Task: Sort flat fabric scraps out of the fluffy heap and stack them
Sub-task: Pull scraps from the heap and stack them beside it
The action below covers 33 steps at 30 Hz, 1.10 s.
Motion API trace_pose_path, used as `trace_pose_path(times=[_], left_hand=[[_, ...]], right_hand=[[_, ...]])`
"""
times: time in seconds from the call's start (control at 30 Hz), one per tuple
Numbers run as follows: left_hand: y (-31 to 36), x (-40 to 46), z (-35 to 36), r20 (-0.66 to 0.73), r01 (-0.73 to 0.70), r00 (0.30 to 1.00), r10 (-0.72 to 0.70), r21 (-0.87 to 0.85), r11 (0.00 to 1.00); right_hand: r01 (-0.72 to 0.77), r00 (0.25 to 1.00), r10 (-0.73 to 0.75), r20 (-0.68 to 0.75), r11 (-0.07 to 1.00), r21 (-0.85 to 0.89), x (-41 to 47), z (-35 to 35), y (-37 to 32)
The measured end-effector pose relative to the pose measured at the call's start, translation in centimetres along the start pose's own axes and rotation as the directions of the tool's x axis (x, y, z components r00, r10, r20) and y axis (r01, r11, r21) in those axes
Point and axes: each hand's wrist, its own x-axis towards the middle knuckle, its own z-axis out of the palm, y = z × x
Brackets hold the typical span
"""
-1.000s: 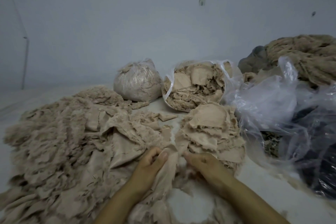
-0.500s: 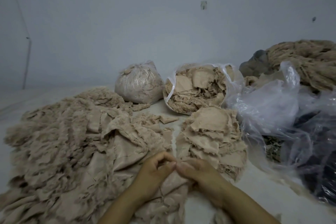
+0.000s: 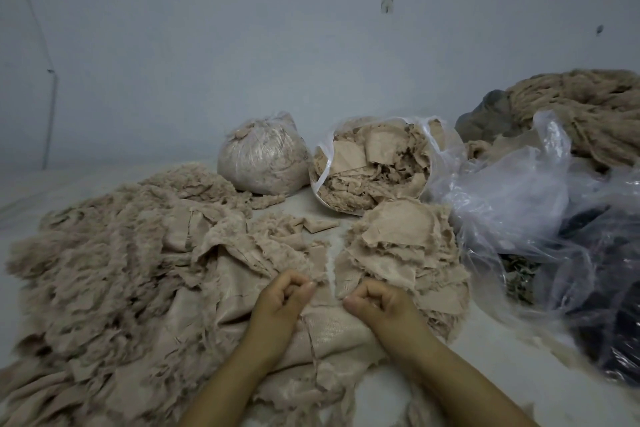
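Note:
A big fluffy beige heap (image 3: 104, 260) of frayed fabric covers the left of the white surface. A stack of flat beige scraps (image 3: 401, 246) stands right of centre. A flat beige scrap (image 3: 332, 326) lies at the front between heap and stack. My left hand (image 3: 284, 298) and my right hand (image 3: 377, 302) are both fisted and grip this scrap along its far edge, a short gap apart. Below the hands the scrap is smooth with a frayed hem.
Behind the stack stand a tied plastic bag of fluff (image 3: 263, 159) and an open plastic bag of scraps (image 3: 377, 170). Crumpled clear plastic (image 3: 519, 204) over dark material fills the right side. A mound of beige fibre (image 3: 588, 107) lies at the back right. A small loose scrap (image 3: 318, 224) lies mid-surface.
Both hands went from spread on the scrap to meeting at its middle, and now they are fisted on its far edge and drawn slightly apart.

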Motion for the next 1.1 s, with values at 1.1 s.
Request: trace_pose_path(times=[1.1], left_hand=[[0.6, -0.8, -0.5, 0.267, 0.167, 0.946, -0.187, 0.096, 0.981]], right_hand=[[0.099, 0.880, -0.025, -0.473, 0.986, 0.132, 0.8, -1.5, 1.7]])
